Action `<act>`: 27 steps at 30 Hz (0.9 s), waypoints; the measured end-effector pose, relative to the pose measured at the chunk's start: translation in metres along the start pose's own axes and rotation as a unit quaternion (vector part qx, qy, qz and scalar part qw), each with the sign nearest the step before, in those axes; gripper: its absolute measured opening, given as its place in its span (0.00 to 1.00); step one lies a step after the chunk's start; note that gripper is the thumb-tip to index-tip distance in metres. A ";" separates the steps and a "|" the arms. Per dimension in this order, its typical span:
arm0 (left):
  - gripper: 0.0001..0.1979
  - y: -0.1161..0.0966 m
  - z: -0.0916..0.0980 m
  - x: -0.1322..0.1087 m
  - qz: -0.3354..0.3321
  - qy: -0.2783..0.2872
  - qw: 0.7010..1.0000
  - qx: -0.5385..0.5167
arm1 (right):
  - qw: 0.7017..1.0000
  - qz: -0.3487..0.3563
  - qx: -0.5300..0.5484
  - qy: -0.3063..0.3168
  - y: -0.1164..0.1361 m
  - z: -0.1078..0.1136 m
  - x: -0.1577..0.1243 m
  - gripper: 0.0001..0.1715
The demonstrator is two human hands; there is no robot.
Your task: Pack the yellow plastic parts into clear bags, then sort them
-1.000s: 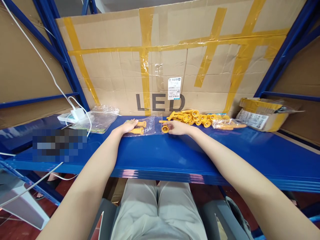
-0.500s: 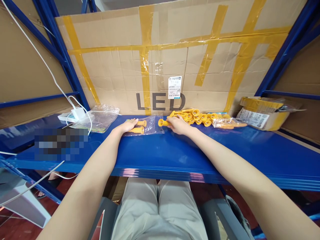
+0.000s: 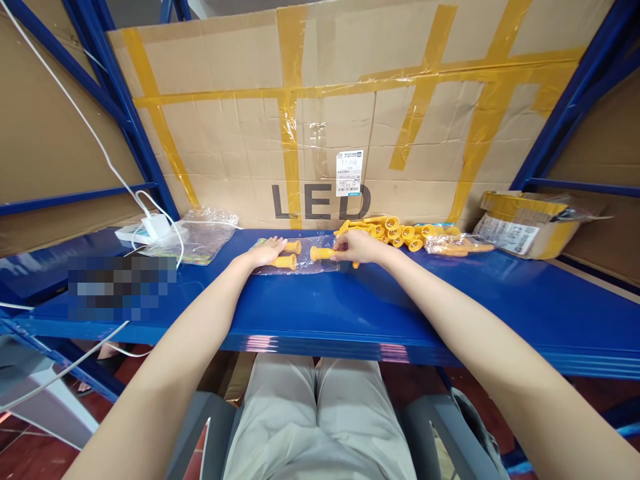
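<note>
A clear plastic bag [image 3: 305, 267] lies flat on the blue shelf. On its left part rests my left hand [image 3: 269, 251], fingers stretched out. Two yellow pieces with flared round ends, shaped like small flashlights, stick out from beside and under that hand: a yellow piece [image 3: 293, 247] and, nearer me, another yellow piece [image 3: 286, 262]. My right hand [image 3: 357, 247] is closed round the stem of a third yellow flashlight-shaped piece [image 3: 321, 253]. Its flared end points left, over the right part of the bag. Behind the right hand is a pile of similar yellow pieces [image 3: 395, 233].
Right of the pile are a clear-wrapped yellow bundle [image 3: 457, 248] and an opened cardboard box [image 3: 525, 227]. On the left sit a clear bag [image 3: 213, 233], a white plug and power strip [image 3: 155, 230] with cables, and a blurred dark object [image 3: 123, 287]. Taped cardboard [image 3: 240, 147] stands behind.
My right hand has brought the held yellow piece left, from the pile's edge to over the bag. The bag, its two pieces and my left hand have shifted slightly right.
</note>
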State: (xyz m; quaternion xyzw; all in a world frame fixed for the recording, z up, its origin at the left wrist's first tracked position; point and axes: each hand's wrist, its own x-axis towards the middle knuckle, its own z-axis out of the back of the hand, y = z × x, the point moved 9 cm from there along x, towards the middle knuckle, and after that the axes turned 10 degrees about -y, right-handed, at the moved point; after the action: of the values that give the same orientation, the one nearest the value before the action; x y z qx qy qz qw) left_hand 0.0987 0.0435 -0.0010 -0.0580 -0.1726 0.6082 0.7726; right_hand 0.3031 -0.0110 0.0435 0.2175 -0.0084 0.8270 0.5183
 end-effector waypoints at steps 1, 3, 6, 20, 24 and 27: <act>0.38 -0.005 -0.003 0.000 -0.003 0.010 1.000 0.002 | 1.000 -0.005 -0.025 -0.013 0.000 0.000 0.001 0.08; 0.38 -0.014 -0.008 0.000 -0.019 0.020 1.000 -0.004 | 0.996 -0.023 -0.077 -0.040 0.000 0.001 0.002 0.10; 0.37 -0.022 -0.011 0.002 -0.038 0.009 0.999 -0.011 | 0.991 -0.054 -0.107 -0.056 -0.002 -0.001 0.001 0.12; 0.37 -0.020 -0.008 0.005 -0.027 -0.013 0.997 -0.068 | 0.990 -0.106 -0.068 -0.065 -0.005 -0.008 -0.001 0.12; 0.36 -0.019 -0.005 0.005 -0.022 -0.028 0.994 -0.099 | 0.987 -0.118 -0.088 -0.066 -0.006 -0.009 -0.001 0.14; 0.35 -0.018 -0.006 0.009 -0.028 -0.040 0.992 -0.118 | 0.986 -0.120 -0.098 -0.062 -0.006 -0.010 -0.001 0.15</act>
State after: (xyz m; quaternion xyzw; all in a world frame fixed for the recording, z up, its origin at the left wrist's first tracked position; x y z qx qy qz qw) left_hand 0.1195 0.0483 0.0006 -0.1195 -0.2751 0.5633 0.7698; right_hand 0.3049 -0.0070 0.0324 0.2157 -0.0953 0.7392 0.6309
